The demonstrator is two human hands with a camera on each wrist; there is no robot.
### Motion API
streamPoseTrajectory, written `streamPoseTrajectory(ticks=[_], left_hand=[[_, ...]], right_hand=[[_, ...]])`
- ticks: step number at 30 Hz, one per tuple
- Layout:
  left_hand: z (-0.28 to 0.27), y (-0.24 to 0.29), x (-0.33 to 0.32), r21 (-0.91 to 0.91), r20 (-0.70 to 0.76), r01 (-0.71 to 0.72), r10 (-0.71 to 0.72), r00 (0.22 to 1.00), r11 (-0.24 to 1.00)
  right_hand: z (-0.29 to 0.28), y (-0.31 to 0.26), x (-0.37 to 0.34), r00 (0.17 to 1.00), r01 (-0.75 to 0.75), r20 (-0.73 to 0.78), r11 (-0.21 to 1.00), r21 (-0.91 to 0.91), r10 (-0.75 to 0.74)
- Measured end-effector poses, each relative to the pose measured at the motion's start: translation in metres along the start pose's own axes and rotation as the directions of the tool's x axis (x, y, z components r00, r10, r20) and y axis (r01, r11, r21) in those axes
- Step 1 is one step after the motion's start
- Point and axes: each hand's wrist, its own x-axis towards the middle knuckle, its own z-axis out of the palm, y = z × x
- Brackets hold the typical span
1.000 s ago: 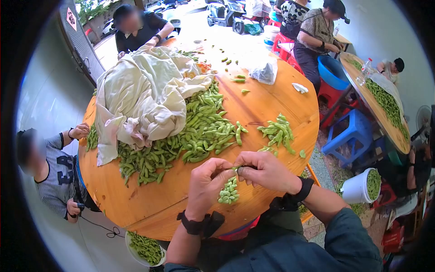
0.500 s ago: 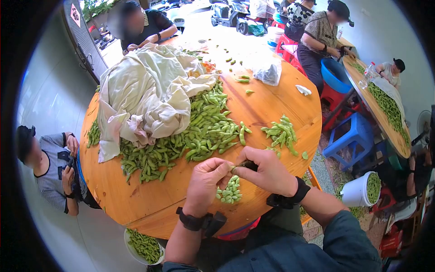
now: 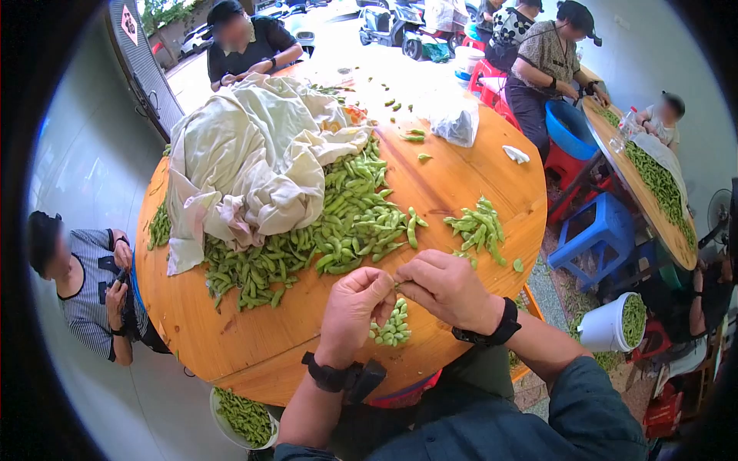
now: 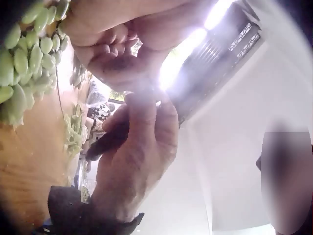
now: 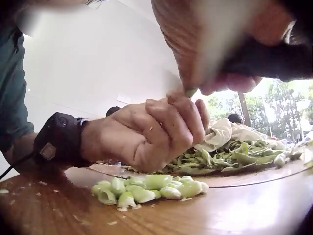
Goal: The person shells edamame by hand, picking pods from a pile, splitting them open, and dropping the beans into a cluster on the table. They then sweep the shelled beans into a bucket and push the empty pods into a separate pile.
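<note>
In the head view my left hand point(image 3: 355, 306) and right hand point(image 3: 450, 290) meet fingertip to fingertip above the near part of the round table. The left thumb and index finger pinch a small green edamame pod point(image 5: 191, 91), mostly hidden by the fingers. In the right hand's curled fingers is a dark, slim tool point(image 4: 111, 140); its kind cannot be told. Close under the hands lies a small pile of shelled pale-green beans point(image 3: 393, 326), seen larger in the right wrist view point(image 5: 146, 190).
A big heap of edamame pods point(image 3: 350, 203) lies partly under a cream cloth point(image 3: 254, 154). A smaller pod pile point(image 3: 478, 225) sits right of it on the wooden table point(image 3: 292, 346). A plastic bag point(image 3: 455, 124) lies behind. People sit around; a white bucket point(image 3: 603, 321) stands right.
The right hand has turned and its fingers have closed over the dark tool, which showed more half a second ago. Both hands stay together above the bean pile.
</note>
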Motion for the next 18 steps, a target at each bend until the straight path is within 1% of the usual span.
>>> streamPoseTrajectory(ticks=[1,3,5,7,8,11,12,14,15,17,18], left_hand=[[0.002,0.001,0.0,0.002,0.003,-0.009,0.009,1.0,1.0],[0.008,0.003,-0.001,0.095,-0.076,0.02,-0.013,0.997,0.995],[0.009,0.005,-0.002,0.107,-0.063,0.023,-0.016,0.998,0.994],[0.009,0.005,-0.003,0.104,-0.039,0.077,-0.074,0.997,0.992],[0.011,0.006,-0.004,0.15,-0.041,0.085,-0.08,0.996,0.985],[0.01,0.008,-0.005,0.155,-0.011,0.109,-0.108,0.994,0.982],[0.011,0.008,-0.005,0.156,-0.008,0.108,-0.108,0.994,0.982],[0.01,0.008,-0.004,0.174,0.009,0.096,-0.099,0.995,0.98],[0.008,0.009,-0.004,0.178,0.012,0.091,-0.095,0.995,0.98],[0.005,0.01,-0.004,0.16,0.074,0.114,-0.127,0.989,0.98],[0.004,0.009,-0.003,0.163,0.077,0.105,-0.118,0.99,0.981]], right_hand=[[-0.001,0.001,0.001,1.0,0.002,0.026,1.0,-0.018,-0.002],[-0.002,0.0,0.001,0.999,0.007,0.036,1.0,-0.011,-0.007],[-0.002,-0.001,-0.001,0.999,0.008,0.045,1.0,-0.006,-0.007],[0.002,0.0,-0.005,0.998,-0.031,0.05,0.999,0.035,0.03],[0.004,0.0,-0.008,0.997,-0.059,0.049,0.998,0.037,0.057],[0.006,0.002,-0.011,0.996,-0.074,0.045,0.995,0.068,0.071],[0.006,0.002,-0.012,0.996,-0.075,0.043,0.995,0.066,0.072],[0.005,0.003,-0.012,0.991,-0.134,0.029,0.978,0.161,0.131],[0.006,0.002,-0.012,0.992,-0.13,0.023,0.979,0.159,0.128],[0.008,-0.003,-0.015,0.983,-0.183,0.012,0.963,0.196,0.185],[0.009,-0.003,-0.016,0.984,-0.175,0.007,0.965,0.193,0.177]])
